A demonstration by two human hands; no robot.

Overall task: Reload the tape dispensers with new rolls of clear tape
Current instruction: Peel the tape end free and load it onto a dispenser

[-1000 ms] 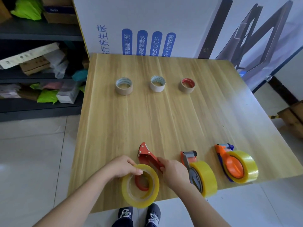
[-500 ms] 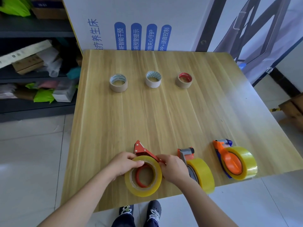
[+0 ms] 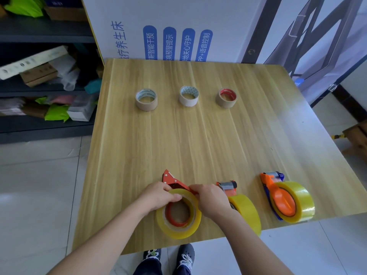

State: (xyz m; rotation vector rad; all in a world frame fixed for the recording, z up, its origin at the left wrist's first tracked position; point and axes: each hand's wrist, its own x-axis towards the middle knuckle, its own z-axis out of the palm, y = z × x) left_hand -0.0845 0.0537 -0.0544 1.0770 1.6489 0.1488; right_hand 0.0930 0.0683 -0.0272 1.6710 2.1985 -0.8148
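Since a second ago the roll of clear tape [image 3: 179, 232] has come up from over the near edge of the counter [image 3: 178, 139] and now rings the red wheel of the red dispenser [image 3: 172, 180], open face turned up, close to the near edge and left of centre. The left hand [image 3: 158, 196] holds the roll's top rim, fingers [image 3: 175, 197] curled over it and pinching it. The right hand [image 3: 212, 201] meets it from the other side, its fingers [image 3: 195, 188] curled on the dispenser's red frame just where the frame touches the roll's upper right edge.

Just beside the right hand lies a grey-and-orange dispenser [image 3: 228, 187] already carrying a yellowish roll, and further toward the right edge an orange dispenser [image 3: 283, 201], also loaded. Well apart, toward the far edge, stands a row of three small rolls [image 3: 189, 101].
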